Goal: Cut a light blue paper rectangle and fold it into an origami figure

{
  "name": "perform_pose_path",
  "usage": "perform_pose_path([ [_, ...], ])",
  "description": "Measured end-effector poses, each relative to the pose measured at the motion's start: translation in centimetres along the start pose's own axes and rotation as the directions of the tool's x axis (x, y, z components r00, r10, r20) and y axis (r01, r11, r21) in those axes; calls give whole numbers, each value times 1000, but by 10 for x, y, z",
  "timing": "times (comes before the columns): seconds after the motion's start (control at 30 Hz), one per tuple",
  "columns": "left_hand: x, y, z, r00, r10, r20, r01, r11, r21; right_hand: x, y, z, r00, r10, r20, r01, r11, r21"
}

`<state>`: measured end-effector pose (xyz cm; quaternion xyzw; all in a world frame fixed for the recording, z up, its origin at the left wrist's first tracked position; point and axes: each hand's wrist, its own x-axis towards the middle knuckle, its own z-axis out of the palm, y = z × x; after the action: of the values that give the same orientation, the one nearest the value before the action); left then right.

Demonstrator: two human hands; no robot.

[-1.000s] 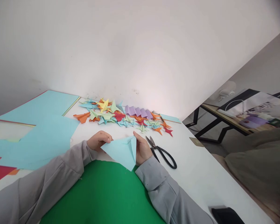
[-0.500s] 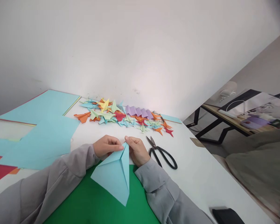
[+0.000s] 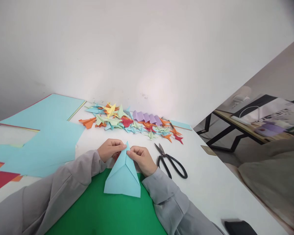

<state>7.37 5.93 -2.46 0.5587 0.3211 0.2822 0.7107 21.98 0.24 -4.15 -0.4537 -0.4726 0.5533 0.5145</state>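
A light blue folded sheet of paper [image 3: 122,181] is held up between my hands, its narrow point upward and its wide edge toward me. Creased flaps meet along its middle line. My left hand [image 3: 112,149] pinches the left side near the tip, thumb on the front. My right hand [image 3: 143,158] pinches the right side just below the tip, thumb also on the front. Fingers behind the paper are partly hidden. Under the paper lies a green sheet [image 3: 105,215]. Black-handled scissors [image 3: 171,160] lie with blades parted, right of my right hand.
Along the wall lies a pile of small folded paper planes [image 3: 112,121] in several colours, with a purple pleated strip [image 3: 147,117]. Large blue sheets [image 3: 51,143] cover the table's left side, beside red paper [image 3: 1,179]. A black object [image 3: 240,227] sits near the right edge.
The blue paper has turned from a slant to nearly upright, its lower edge now level and higher. My right hand's grip has moved slightly down from the tip.
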Motion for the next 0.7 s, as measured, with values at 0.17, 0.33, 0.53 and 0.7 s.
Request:
perform_pose_path([
  [0.17,0,-1,0,997,81,0,-80,995,55,0,1,1,998,-13,57,19,995,-94],
  [0.33,-2,0,0,988,147,-51,-142,986,88,-3,-5,5,997,41,67,-27,978,-205],
  [0.53,-2,-1,0,984,169,-54,-161,978,132,-4,-10,8,997,-12,81,40,936,-349],
  [0.7,-2,0,1,985,157,-65,-148,981,125,-4,-9,10,996,44,84,-15,948,-319],
])
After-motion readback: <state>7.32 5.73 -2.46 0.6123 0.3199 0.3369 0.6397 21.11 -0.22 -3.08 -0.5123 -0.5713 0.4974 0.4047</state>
